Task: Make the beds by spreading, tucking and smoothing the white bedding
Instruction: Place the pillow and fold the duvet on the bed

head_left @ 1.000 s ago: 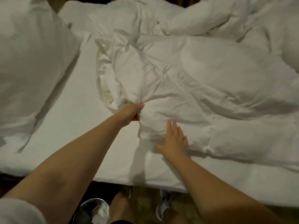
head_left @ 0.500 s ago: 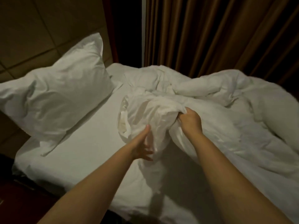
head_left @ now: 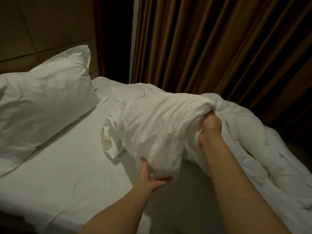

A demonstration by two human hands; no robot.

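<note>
Hanging bunched above the right half of the sheet (head_left: 67,174): one white duvet (head_left: 152,125). Right grip (head_left: 211,127) was clenched on its upper fold; left grip (head_left: 152,179) was curled round its lower end. One pillow (head_left: 42,102) lay well apart, leftward.

Pillow (head_left: 45,105) left of duvet (head_left: 152,125), apparently apart.
</note>
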